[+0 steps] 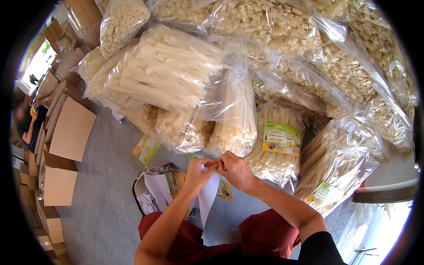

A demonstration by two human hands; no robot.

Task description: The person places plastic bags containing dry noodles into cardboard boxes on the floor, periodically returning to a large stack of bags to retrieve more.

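Observation:
In front of my knees, both hands meet at the top of a white paper strip [206,199] that hangs down between my forearms. My left hand [198,174] is closed, pinching the strip near its upper end. My right hand [236,171] is closed too, its thumb and fingers pressed together at the strip's top edge, against the left fingertips. A yellow-green printed label [224,191] shows behind the strip, partly hidden. Just beyond the hands stand clear bags of pale dried noodle-like strips [232,128], and one bag bears a yellow-green label [281,139].
A dark-rimmed container [135,190] at my left holds white paper scraps [158,187]. Large bags of strips [172,66] are heaped ahead. Cardboard boxes [73,128] line the left side, with another person [31,126] beyond. Another labelled bag [340,159] leans at right.

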